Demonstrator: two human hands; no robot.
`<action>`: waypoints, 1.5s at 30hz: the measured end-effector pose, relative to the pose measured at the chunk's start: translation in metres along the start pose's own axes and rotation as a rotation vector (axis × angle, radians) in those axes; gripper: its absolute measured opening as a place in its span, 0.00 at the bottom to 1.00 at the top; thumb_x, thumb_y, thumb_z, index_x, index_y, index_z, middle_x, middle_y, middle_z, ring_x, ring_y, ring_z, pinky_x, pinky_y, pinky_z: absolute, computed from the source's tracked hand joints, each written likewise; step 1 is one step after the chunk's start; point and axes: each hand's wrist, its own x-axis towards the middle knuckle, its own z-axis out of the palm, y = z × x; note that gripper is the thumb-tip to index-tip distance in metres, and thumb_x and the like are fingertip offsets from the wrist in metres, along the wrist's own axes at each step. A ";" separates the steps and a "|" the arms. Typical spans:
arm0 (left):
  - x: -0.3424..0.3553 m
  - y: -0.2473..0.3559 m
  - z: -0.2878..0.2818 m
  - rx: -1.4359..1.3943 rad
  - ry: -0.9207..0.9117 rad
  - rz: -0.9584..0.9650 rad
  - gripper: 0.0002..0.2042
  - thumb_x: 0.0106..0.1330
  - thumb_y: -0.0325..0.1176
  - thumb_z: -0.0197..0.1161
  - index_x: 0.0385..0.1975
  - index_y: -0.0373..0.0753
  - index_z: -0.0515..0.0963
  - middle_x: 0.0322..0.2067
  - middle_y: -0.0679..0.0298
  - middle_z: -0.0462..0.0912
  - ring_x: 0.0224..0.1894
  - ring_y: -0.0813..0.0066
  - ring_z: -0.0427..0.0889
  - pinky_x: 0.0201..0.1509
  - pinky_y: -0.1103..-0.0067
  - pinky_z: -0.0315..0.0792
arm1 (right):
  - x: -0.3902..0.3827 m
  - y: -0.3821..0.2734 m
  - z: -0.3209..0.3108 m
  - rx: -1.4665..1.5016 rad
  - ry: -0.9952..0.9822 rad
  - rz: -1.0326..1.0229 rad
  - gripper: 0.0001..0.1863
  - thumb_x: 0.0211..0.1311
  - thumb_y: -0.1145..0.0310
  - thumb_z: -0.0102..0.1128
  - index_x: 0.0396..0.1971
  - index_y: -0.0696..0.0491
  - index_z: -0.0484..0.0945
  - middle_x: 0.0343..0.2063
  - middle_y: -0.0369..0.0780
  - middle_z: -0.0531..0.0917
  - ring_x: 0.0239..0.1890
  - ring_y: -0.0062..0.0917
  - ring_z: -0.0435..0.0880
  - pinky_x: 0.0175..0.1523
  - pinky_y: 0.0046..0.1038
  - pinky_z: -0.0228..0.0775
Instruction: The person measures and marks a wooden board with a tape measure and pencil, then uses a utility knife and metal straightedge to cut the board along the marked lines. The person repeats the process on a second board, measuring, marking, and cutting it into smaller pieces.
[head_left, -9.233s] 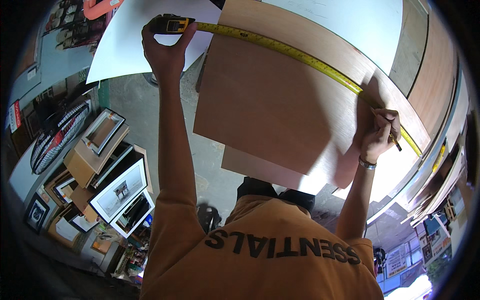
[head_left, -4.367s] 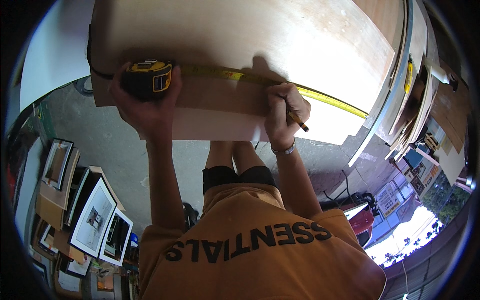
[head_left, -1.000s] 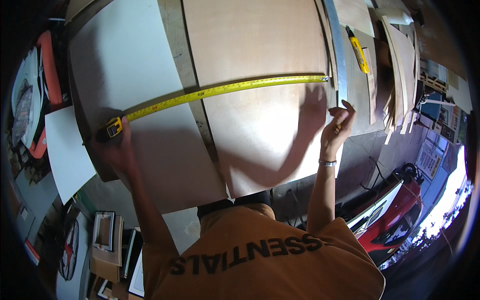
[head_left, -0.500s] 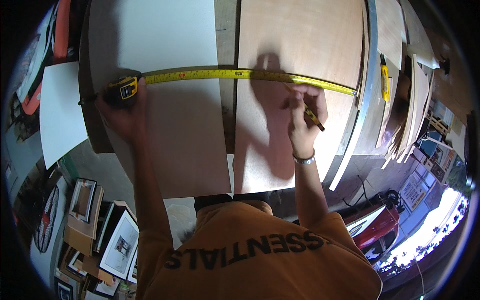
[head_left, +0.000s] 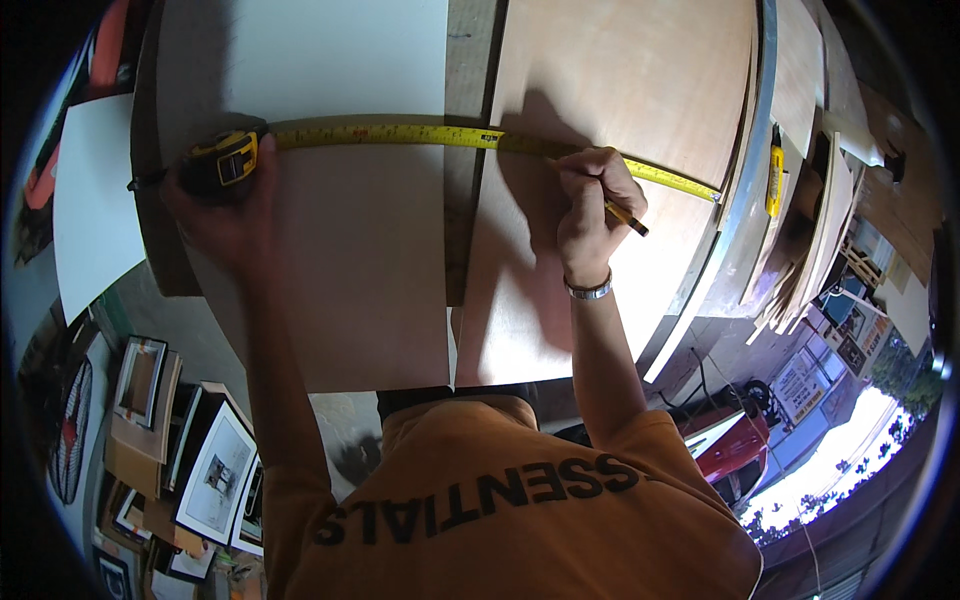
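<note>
My left hand [head_left: 225, 215] is closed round a black and yellow tape measure [head_left: 228, 162] at the left. Its yellow blade [head_left: 390, 134] runs rightward across a white-topped sheet [head_left: 340, 60] and a light plywood sheet [head_left: 640, 70], ending near the plywood's right edge. In my right hand [head_left: 597, 205], a pencil [head_left: 627, 217] is pinched, its blunt end pointing down and right. That hand rests at the blade over the plywood and covers part of it. The pencil's tip is hard to make out by the fingers.
A yellow utility knife [head_left: 775, 180] lies right of a long metal straightedge [head_left: 762, 100]. Thin wood strips [head_left: 810, 230] are stacked farther right. Picture frames [head_left: 215, 485] lean together at the lower left, and a white panel [head_left: 95, 200] stands left of the work surface.
My right hand has slid left along the blade and its fingers are curled more tightly over it. The left hand keeps its hold on the tape measure. The whole view has shifted slightly.
</note>
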 end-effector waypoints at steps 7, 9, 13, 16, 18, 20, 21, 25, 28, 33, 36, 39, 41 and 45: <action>-0.002 0.006 0.001 -0.051 0.005 -0.058 0.41 0.45 0.45 0.87 0.55 0.30 0.70 0.54 0.50 0.73 0.58 0.59 0.74 0.65 0.64 0.72 | 0.000 0.001 -0.005 0.041 0.012 0.025 0.06 0.51 0.85 0.51 0.25 0.64 0.79 0.23 0.38 0.80 0.23 0.15 0.73 0.30 0.19 0.65; -0.001 0.006 0.000 0.017 0.013 -0.008 0.39 0.47 0.41 0.86 0.54 0.30 0.71 0.51 0.51 0.75 0.55 0.61 0.78 0.61 0.66 0.77 | 0.001 0.000 -0.005 0.021 0.008 0.029 0.06 0.51 0.84 0.52 0.25 0.64 0.79 0.23 0.38 0.81 0.23 0.16 0.74 0.30 0.19 0.65; 0.001 0.005 -0.001 0.080 0.010 0.031 0.37 0.48 0.38 0.86 0.54 0.31 0.72 0.50 0.52 0.76 0.53 0.63 0.80 0.59 0.67 0.80 | 0.003 0.000 0.002 -0.007 -0.007 -0.008 0.06 0.52 0.84 0.51 0.24 0.64 0.79 0.23 0.39 0.80 0.23 0.16 0.74 0.30 0.19 0.65; 0.001 0.004 0.000 0.089 0.013 0.035 0.37 0.48 0.38 0.86 0.54 0.31 0.72 0.51 0.53 0.75 0.54 0.62 0.80 0.59 0.67 0.81 | 0.003 -0.003 0.007 0.007 -0.028 0.008 0.06 0.52 0.84 0.51 0.24 0.63 0.78 0.22 0.40 0.80 0.23 0.17 0.74 0.31 0.20 0.66; 0.002 0.005 -0.001 0.099 0.006 0.044 0.37 0.47 0.38 0.86 0.54 0.32 0.72 0.51 0.53 0.75 0.54 0.62 0.80 0.59 0.67 0.81 | 0.002 -0.004 0.008 -0.038 -0.043 0.003 0.06 0.52 0.83 0.51 0.23 0.63 0.78 0.22 0.41 0.80 0.24 0.18 0.75 0.31 0.20 0.66; 0.002 0.004 -0.001 0.109 0.001 0.069 0.37 0.48 0.38 0.86 0.54 0.32 0.72 0.51 0.53 0.75 0.53 0.62 0.80 0.59 0.68 0.81 | 0.001 -0.003 0.006 -0.029 -0.052 0.034 0.05 0.52 0.83 0.51 0.23 0.63 0.77 0.22 0.41 0.80 0.24 0.19 0.75 0.31 0.20 0.66; 0.002 0.004 -0.001 0.114 0.001 0.093 0.36 0.48 0.37 0.86 0.54 0.31 0.72 0.50 0.53 0.75 0.53 0.63 0.80 0.59 0.69 0.80 | 0.000 -0.002 0.006 -0.027 -0.054 0.048 0.05 0.53 0.83 0.51 0.23 0.63 0.77 0.22 0.41 0.80 0.24 0.19 0.75 0.32 0.21 0.66; -0.002 -0.002 0.001 -0.277 -0.051 -0.261 0.39 0.45 0.39 0.86 0.55 0.33 0.71 0.50 0.54 0.75 0.52 0.62 0.79 0.59 0.68 0.79 | -0.001 0.008 0.005 -0.017 -0.067 -0.070 0.04 0.54 0.79 0.54 0.22 0.62 0.76 0.23 0.42 0.81 0.26 0.24 0.77 0.34 0.24 0.69; -0.006 -0.001 -0.004 0.260 -0.027 0.013 0.42 0.42 0.45 0.87 0.56 0.36 0.71 0.49 0.54 0.76 0.52 0.57 0.77 0.56 0.63 0.76 | -0.003 0.008 0.007 -0.094 -0.032 0.011 0.07 0.54 0.77 0.52 0.25 0.62 0.79 0.25 0.40 0.82 0.29 0.23 0.79 0.38 0.23 0.70; -0.008 0.004 0.003 0.064 0.033 -0.046 0.39 0.43 0.44 0.85 0.54 0.37 0.72 0.47 0.55 0.75 0.53 0.54 0.72 0.56 0.58 0.70 | -0.006 0.006 0.006 -0.081 -0.014 0.070 0.07 0.53 0.78 0.49 0.25 0.63 0.77 0.25 0.40 0.80 0.30 0.20 0.75 0.40 0.22 0.67; -0.007 0.007 0.004 0.004 0.022 -0.073 0.39 0.42 0.43 0.85 0.54 0.37 0.72 0.46 0.55 0.75 0.52 0.53 0.72 0.58 0.56 0.67 | -0.006 0.006 0.005 -0.055 -0.007 0.073 0.06 0.54 0.78 0.49 0.24 0.63 0.76 0.24 0.39 0.79 0.30 0.20 0.74 0.39 0.22 0.66; -0.003 0.007 0.001 0.042 0.002 -0.022 0.38 0.43 0.43 0.85 0.54 0.37 0.72 0.45 0.56 0.75 0.52 0.53 0.72 0.58 0.56 0.66 | -0.006 0.006 0.004 -0.080 -0.017 0.098 0.06 0.54 0.78 0.49 0.25 0.62 0.76 0.24 0.38 0.78 0.29 0.20 0.73 0.37 0.21 0.64; -0.003 0.006 0.001 0.050 -0.009 -0.018 0.38 0.43 0.43 0.84 0.54 0.38 0.72 0.45 0.57 0.75 0.51 0.54 0.72 0.58 0.56 0.66 | -0.007 0.006 0.003 -0.076 -0.024 0.088 0.06 0.54 0.79 0.49 0.25 0.62 0.76 0.24 0.37 0.76 0.29 0.18 0.70 0.36 0.21 0.61; -0.005 0.003 0.001 0.004 -0.015 -0.042 0.37 0.44 0.44 0.84 0.53 0.39 0.72 0.45 0.59 0.75 0.51 0.56 0.73 0.58 0.56 0.66 | -0.009 0.006 0.001 -0.070 -0.024 0.143 0.06 0.52 0.80 0.49 0.25 0.62 0.76 0.23 0.36 0.75 0.28 0.17 0.69 0.35 0.20 0.59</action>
